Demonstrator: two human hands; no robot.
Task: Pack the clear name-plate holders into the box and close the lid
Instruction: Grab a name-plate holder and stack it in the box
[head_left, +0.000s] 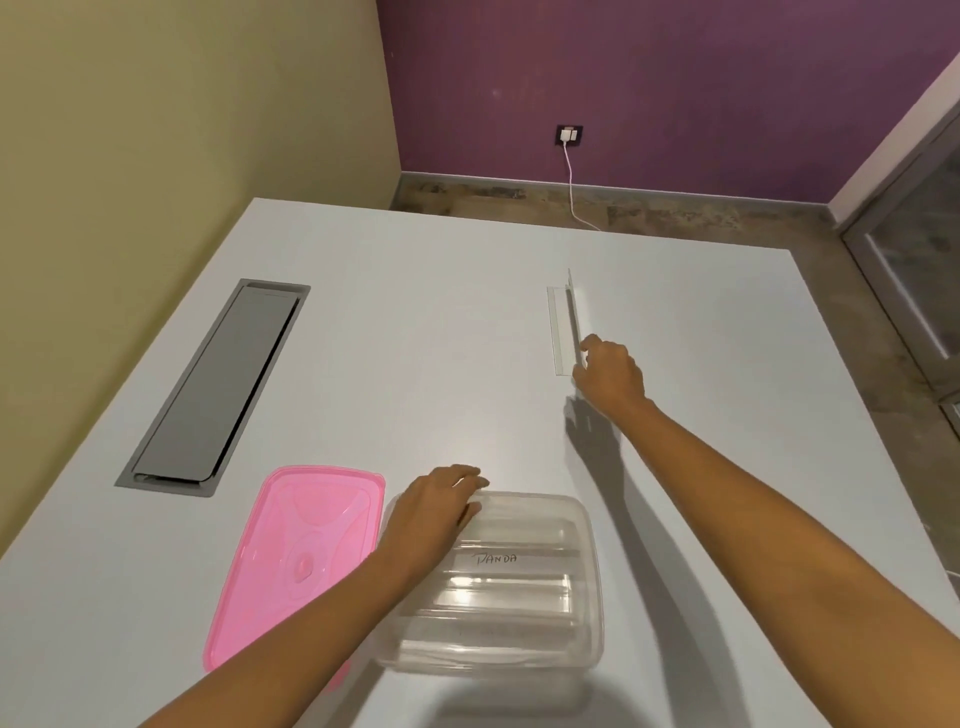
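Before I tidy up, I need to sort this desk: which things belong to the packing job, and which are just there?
Job: clear box, pink lid, name-plate holder on the table, holders inside the box.
Just there: grey cable hatch, wall charger.

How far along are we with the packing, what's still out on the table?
Done: several clear holders lie in the clear box, one labelled PANDA. In hand: the right hand is at the near end of the last name-plate holder, which stands on the table; a firm grip is not clear. The left hand rests on the box's far-left rim. Left: pack that holder, then fit the pink lid, which lies beside the box.
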